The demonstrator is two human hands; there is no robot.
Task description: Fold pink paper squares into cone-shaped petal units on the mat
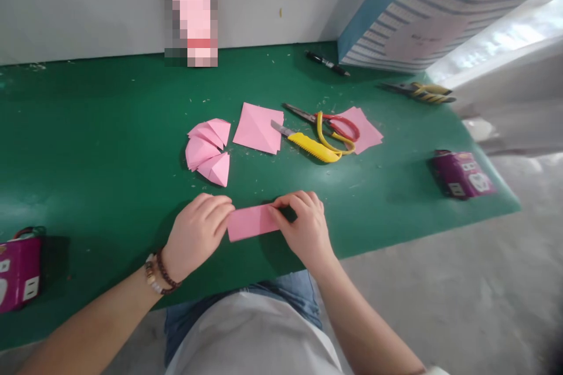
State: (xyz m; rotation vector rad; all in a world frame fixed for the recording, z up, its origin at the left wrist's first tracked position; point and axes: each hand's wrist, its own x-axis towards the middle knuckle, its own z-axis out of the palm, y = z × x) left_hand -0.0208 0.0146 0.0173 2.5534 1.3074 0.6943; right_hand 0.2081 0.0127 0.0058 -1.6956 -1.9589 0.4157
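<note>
Between my hands, just over the front part of the table, is a folded strip of pink paper (252,224). My left hand (201,229) pinches its left end, the fingers together. At the other end, the thumb and forefinger of my right hand (304,224) are closed on the strip's upper right corner. Several folded pink paper pieces (208,151) lie fanned beyond my left hand. Beside them rests a stack of square pink sheets (257,128). A yellow utility knife (314,147) overlaps its edge, and scissors (336,126) with red and yellow handles lie across more pink paper (369,130).
The green table (109,111) meets a pale wall (88,6). A black pen (328,63) and yellow-handled pliers (424,92) lie near a striped box (409,17). Purple boxes stand at the right (466,174) and left (20,272). A pixelated patch covers something at the back.
</note>
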